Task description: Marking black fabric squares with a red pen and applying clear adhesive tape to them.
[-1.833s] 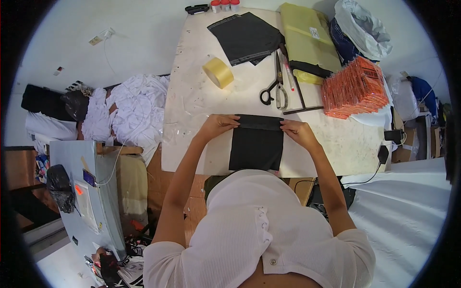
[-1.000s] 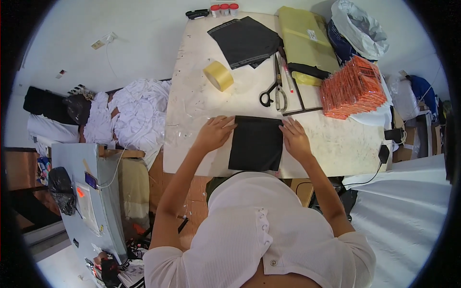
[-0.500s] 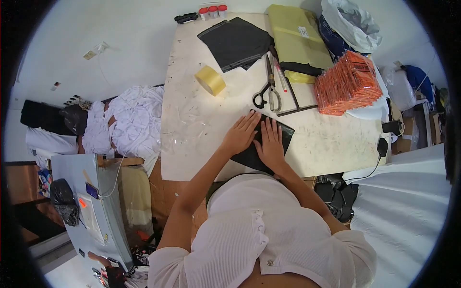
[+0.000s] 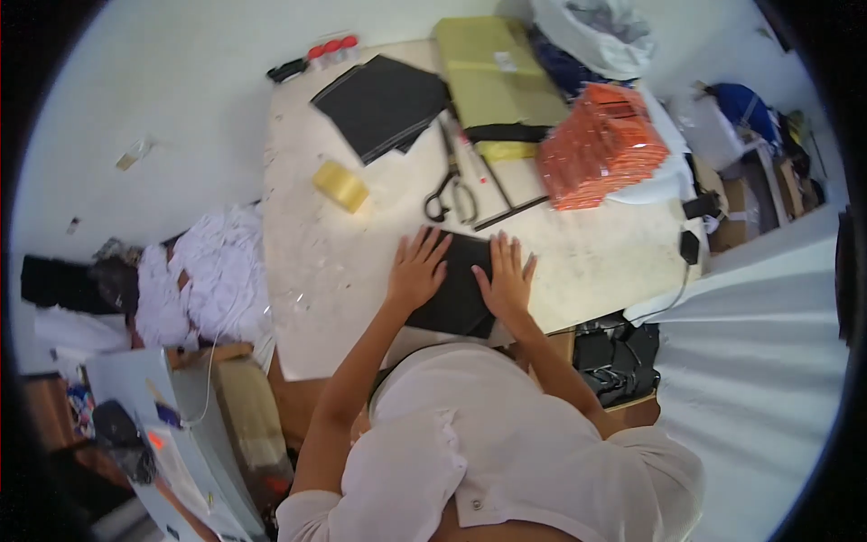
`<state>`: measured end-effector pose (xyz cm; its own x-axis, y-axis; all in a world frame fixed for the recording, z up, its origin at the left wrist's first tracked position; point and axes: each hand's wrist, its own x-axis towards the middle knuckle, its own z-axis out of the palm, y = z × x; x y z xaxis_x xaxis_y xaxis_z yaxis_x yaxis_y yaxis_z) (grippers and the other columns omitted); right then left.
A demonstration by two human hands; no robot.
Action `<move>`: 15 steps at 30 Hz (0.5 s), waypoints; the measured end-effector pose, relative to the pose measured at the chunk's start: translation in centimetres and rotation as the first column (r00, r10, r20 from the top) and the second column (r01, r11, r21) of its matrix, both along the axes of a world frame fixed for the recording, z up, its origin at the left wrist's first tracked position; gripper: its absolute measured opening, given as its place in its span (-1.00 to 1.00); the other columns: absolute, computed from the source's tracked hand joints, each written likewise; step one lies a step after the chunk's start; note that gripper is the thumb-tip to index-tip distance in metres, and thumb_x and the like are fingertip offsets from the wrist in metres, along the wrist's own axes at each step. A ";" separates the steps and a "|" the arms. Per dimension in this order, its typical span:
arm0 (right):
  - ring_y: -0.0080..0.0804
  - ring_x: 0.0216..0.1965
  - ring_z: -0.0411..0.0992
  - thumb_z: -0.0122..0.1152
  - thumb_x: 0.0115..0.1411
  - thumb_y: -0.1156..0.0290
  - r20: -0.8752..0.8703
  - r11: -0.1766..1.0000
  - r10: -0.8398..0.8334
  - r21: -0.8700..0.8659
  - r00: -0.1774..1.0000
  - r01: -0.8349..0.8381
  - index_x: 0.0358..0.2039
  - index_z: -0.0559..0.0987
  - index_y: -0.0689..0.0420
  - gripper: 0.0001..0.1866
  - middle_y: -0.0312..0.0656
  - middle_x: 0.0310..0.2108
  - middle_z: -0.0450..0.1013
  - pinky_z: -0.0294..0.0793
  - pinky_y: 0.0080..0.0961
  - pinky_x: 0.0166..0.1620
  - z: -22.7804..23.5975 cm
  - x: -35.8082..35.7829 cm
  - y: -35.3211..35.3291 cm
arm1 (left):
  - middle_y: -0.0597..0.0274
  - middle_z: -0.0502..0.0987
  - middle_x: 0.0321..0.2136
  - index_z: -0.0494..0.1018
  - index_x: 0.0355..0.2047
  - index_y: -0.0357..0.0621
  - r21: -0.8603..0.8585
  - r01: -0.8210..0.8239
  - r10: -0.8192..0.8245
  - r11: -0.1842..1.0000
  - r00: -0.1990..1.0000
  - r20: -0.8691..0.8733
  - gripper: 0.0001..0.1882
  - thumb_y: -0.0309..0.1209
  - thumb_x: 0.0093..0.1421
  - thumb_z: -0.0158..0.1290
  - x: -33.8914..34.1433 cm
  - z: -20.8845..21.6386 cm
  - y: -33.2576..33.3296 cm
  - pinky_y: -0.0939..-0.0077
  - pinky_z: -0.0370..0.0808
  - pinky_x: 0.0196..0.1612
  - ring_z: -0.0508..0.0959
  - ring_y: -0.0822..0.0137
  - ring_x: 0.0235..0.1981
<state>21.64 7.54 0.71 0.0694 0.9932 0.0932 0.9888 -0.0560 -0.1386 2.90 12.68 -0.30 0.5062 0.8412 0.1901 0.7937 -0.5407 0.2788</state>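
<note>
Moved apart since the earlier frame, the left hand (image 4: 417, 280) and right hand (image 4: 508, 285) lie flat, fingers extended, across the black pouch (image 4: 461, 294) on the table (image 4: 596, 262), apparently folded closed; remaining steps cannot be determined.

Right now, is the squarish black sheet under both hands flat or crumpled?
Flat: the black sheet lies smooth on the pale tabletop, left hand and right hand atop.
</note>
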 end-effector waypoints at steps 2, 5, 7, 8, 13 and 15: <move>-0.06 0.29 -0.12 -0.10 0.20 0.03 -0.126 0.999 -0.014 0.050 0.992 0.020 0.17 0.21 0.08 -0.40 -0.12 0.25 0.02 -0.25 0.04 0.25 -0.7 1.7 0.2 | 0.26 0.05 0.24 0.12 0.20 0.14 -0.028 -0.036 0.036 0.999 0.999 -0.017 -0.48 -0.21 0.21 -0.17 -0.4 0.0 -0.6 0.04 -0.06 0.24 0.01 0.21 0.27; 0.07 0.26 -0.10 -0.02 0.17 0.23 -0.216 0.985 -0.005 0.169 0.976 0.042 -0.04 0.43 0.14 -0.61 -0.04 0.16 0.14 -0.19 0.01 0.24 0.4 6.1 1.0 | 0.21 0.02 0.25 0.09 0.22 0.09 -0.130 -0.159 0.154 0.979 0.987 -0.048 -0.47 -0.22 0.22 -0.18 -1.4 0.5 -2.0 -0.05 -0.10 0.23 -0.03 0.13 0.28; 0.15 0.19 -0.03 0.03 0.09 0.42 -0.337 0.823 0.026 0.541 0.941 0.171 -0.28 0.52 0.18 -0.80 -0.01 0.06 0.23 -0.09 -0.02 0.20 5.8 7.6 2.2 | 0.15 0.01 0.25 0.08 0.22 0.04 -0.145 -0.243 0.235 0.959 0.970 -0.069 -0.46 -0.19 0.24 -0.19 -2.7 1.1 -3.4 -0.10 -0.16 0.22 -0.06 0.02 0.27; 0.12 0.16 0.00 0.06 0.07 0.45 -0.326 0.739 -0.007 0.636 0.945 0.224 -0.31 0.51 0.18 -0.83 -0.03 0.04 0.25 -0.05 -0.04 0.18 7.9 8.6 2.9 | 0.11 -0.02 0.25 0.07 0.22 0.02 -0.162 -0.300 0.291 0.940 0.954 -0.079 -0.45 -0.15 0.24 -0.19 -3.2 1.3 -4.0 -0.12 -0.18 0.22 -0.08 -0.03 0.27; -0.03 0.13 0.05 0.11 0.05 0.47 -0.191 0.471 -0.068 0.859 0.979 0.200 -0.31 0.51 0.13 -0.84 -0.11 -0.05 0.34 -0.01 -0.13 0.14 16.9 13.4 7.3 | -0.02 -0.13 0.27 0.13 0.19 -0.05 -0.194 -0.513 0.505 0.836 0.858 -0.093 -0.42 -0.06 0.23 -0.18 -5.8 1.3 -5.6 -0.15 -0.20 0.20 -0.13 -0.15 0.25; -0.05 0.14 0.05 0.17 0.05 0.37 -0.245 0.353 -0.059 0.902 0.968 0.250 -0.31 0.54 0.11 -0.82 -0.14 -0.07 0.37 0.00 -0.18 0.15 18.2 16.1 9.7 | -0.06 -0.18 0.27 0.20 0.14 -0.14 -0.181 -0.581 0.574 0.794 0.813 -0.094 -0.41 -0.06 0.19 -0.11 -6.3 1.7 -5.6 -0.15 -0.19 0.20 -0.14 -0.17 0.25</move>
